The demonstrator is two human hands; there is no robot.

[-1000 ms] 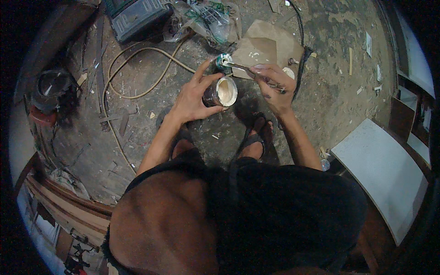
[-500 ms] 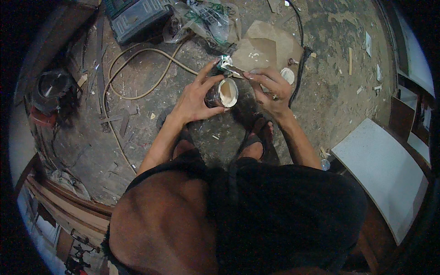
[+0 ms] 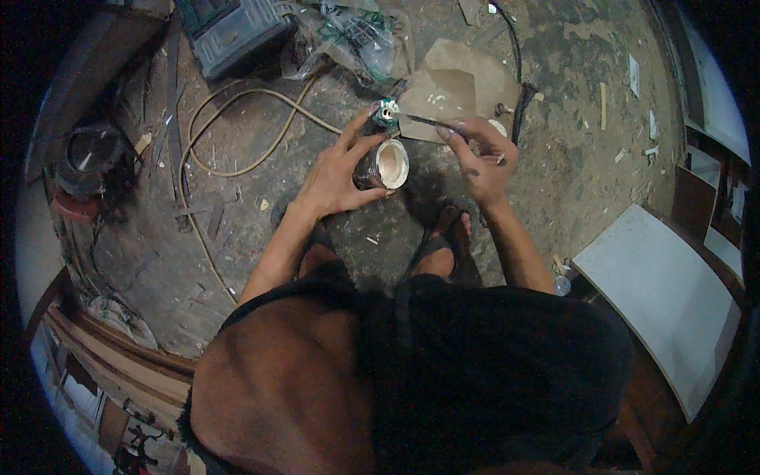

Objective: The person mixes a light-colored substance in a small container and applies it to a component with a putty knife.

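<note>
The left hand [image 3: 332, 176], upper centre of the frame, has its grip around a dark open jar [image 3: 367, 169], fingertips against a small green container [image 3: 385, 119]. The right hand [image 3: 486, 155] pinches a thin tool [image 3: 429, 120] pointing at that container. Beyond lie brown cardboard [image 3: 447, 85] and, upper left, a grey case [image 3: 241, 38].

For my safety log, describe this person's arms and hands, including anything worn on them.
The left hand and right hand are both bare, with no gloves. Dark smudges mark the right hand. The left forearm and right forearm show no sleeves, and no watch or bracelet is visible on either wrist.
</note>
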